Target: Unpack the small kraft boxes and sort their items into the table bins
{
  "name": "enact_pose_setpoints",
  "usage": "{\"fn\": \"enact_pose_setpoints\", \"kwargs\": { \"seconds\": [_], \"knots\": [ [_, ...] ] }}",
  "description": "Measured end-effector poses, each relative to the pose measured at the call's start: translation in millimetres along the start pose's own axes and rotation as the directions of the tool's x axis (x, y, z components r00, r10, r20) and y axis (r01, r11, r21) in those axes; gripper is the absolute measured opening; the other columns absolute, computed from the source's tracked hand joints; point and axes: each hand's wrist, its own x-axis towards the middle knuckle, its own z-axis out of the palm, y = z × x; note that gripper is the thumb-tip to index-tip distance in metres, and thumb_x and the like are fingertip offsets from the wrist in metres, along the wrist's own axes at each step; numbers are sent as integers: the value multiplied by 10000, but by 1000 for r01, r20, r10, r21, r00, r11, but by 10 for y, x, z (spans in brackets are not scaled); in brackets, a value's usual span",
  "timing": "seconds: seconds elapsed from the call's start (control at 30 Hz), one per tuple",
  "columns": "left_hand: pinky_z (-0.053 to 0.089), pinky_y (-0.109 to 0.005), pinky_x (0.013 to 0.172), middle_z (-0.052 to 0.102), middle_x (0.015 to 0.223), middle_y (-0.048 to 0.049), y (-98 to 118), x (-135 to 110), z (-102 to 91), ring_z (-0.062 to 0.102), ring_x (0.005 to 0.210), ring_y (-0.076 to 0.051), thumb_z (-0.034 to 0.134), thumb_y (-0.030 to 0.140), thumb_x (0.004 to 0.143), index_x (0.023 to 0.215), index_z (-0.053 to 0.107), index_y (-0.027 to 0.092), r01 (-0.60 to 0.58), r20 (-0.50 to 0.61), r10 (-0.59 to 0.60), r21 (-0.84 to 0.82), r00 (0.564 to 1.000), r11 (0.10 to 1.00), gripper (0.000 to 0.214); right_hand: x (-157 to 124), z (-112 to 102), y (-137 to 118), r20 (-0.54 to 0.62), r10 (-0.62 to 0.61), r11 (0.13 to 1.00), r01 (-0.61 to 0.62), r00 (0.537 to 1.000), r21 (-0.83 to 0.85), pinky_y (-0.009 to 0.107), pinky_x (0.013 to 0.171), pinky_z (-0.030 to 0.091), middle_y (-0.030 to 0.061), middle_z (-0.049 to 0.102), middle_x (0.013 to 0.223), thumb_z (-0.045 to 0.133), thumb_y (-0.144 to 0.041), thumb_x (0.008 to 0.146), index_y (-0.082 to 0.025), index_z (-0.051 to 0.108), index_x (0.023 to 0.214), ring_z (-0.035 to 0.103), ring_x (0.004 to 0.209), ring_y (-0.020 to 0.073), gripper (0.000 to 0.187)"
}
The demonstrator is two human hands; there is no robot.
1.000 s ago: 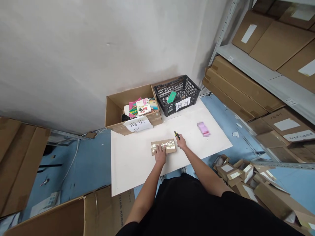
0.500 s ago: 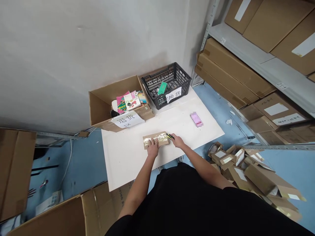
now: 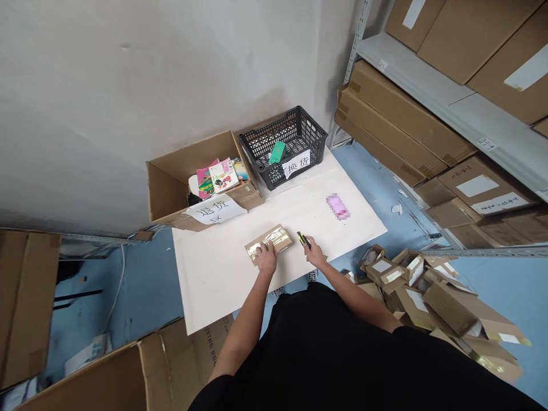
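On the white table [image 3: 205, 285], a flat cardboard box [image 3: 278, 234] with shiny clear tape across its top lies slightly turned. My left hand [image 3: 266, 257] is closed over its near edge, fingers on the taped top. To the right of the box, apart from it, my right hand [image 3: 315, 253] is closed round a yellow-and-black utility knife [image 3: 303, 240], which points up and to the left. A small brown patch shows beside that hand, too unclear to name. A pink blurred-out object [image 3: 338, 206] lies farther right on the table.
At the back stand an open carton [image 3: 171, 197] of booklets with a paper sign and a black plastic crate [image 3: 274, 181] holding a green box [image 3: 277, 152]. Shelves [image 3: 428, 80] of cartons rise at right. Opened boxes [image 3: 445, 308] pile on the floor; a large carton [image 3: 162, 365] sits front left.
The knife has moved from the box's right end to a spot clear of it, with my right hand lower and farther right. The box has turned, its right end swinging away from me.
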Motion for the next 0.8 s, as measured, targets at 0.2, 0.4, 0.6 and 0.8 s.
{"fn": "enact_pose_setpoints", "kwargs": {
  "seconds": [0.2, 0.4, 0.6, 0.8],
  "knots": [
    [552, -546, 984, 424, 1620, -190, 127, -88, 58, 405, 1422, -388, 430, 495, 1046, 1617, 407, 295, 27, -52, -28, -20, 998, 999, 606, 339, -168, -393, 130, -65, 987, 83, 989, -137, 229, 598, 495, -50, 692, 781, 452, -317, 1070, -289, 493, 1478, 597, 489, 124, 410],
    [548, -542, 984, 407, 1630, -188, 77, -34, 46, 416, 1400, -387, 452, 488, 1041, 1616, 413, 304, 23, -34, -24, -35, 999, 999, 605, 436, -112, -667, 177, -96, 862, 171, 980, -477, 271, 774, 470, 77, 771, 1163, 514, -257, 1057, -266, 553, 1433, 724, 970, 236, 378],
    [553, -547, 975, 389, 1642, -198, 90, -11, 57, 387, 1429, -393, 421, 471, 1051, 1627, 400, 278, 30, -26, -30, -29, 999, 999, 607, 371, -119, -719, 192, -102, 811, 194, 976, -552, 278, 783, 436, 106, 755, 1209, 478, -269, 1075, -250, 516, 1451, 706, 1057, 255, 378],
    [551, -563, 977, 401, 1624, -190, 75, 11, 71, 389, 1419, -394, 435, 475, 1045, 1625, 403, 305, 28, -32, -29, -41, 999, 999, 606, 370, -124, -855, 215, -72, 787, 188, 974, -588, 288, 757, 455, 119, 755, 1177, 529, -296, 1047, -253, 507, 1435, 712, 1009, 261, 390]
  ]
}}
